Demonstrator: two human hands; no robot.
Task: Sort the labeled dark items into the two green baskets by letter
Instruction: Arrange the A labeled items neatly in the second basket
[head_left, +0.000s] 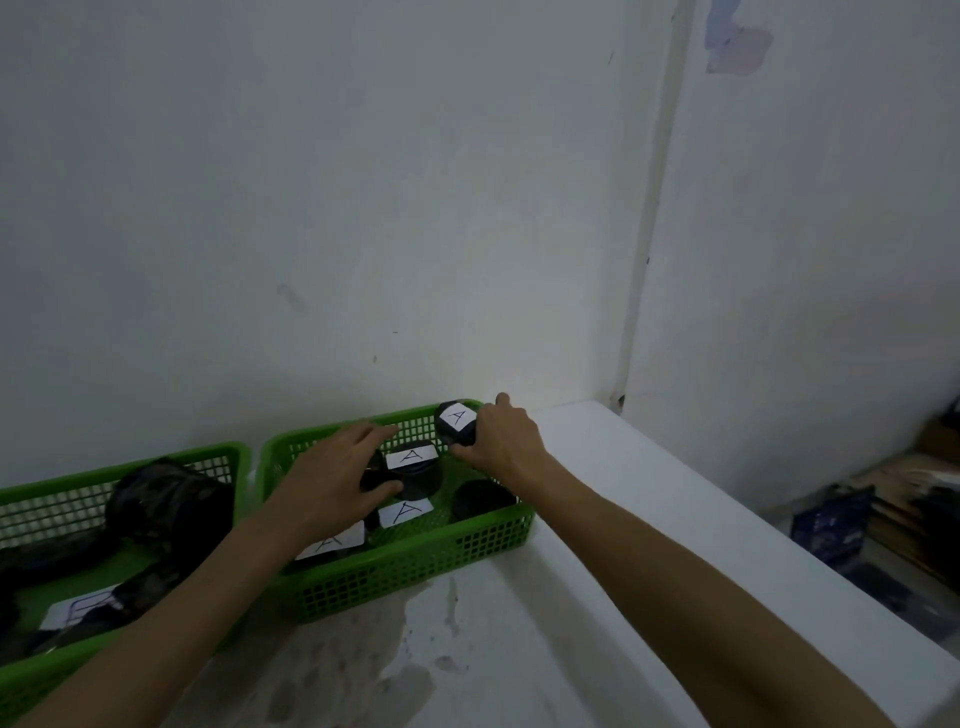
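- At the far left, a green basket (62, 499) sits on the white surface (597, 519), close to the wall (363, 208). It holds dark camouflage-patterned bundles (166, 499), and a white label (78, 605) lies near its front; the letter on that label is too blurred to read.
- Just to its right stands a second green basket (415, 561), the two rims nearly touching.
- The left hand (332, 478) reaches into this second basket, fingers spread and curled over a dark item; whether it actually grips that item cannot be told.
- Near the left forearm, at the basket's front, lies a dark item with an "A" label (332, 543), partly hidden by the arm.
- Further in lies another "A" label (405, 512), and behind it a dark round item topped with an "A" label (413, 457), just beside the left fingertips.
- A dark round item without a visible label (483, 499) rests in the basket's right front part.
- The right hand (501, 439) is clamped on a dark item bearing an "A" label (456, 418), holding it above the far right corner of the second basket.
- Stains mark the surface in front of the baskets.
- At the far right, beyond the surface edge, blurred clutter (883, 514) lies on the floor.
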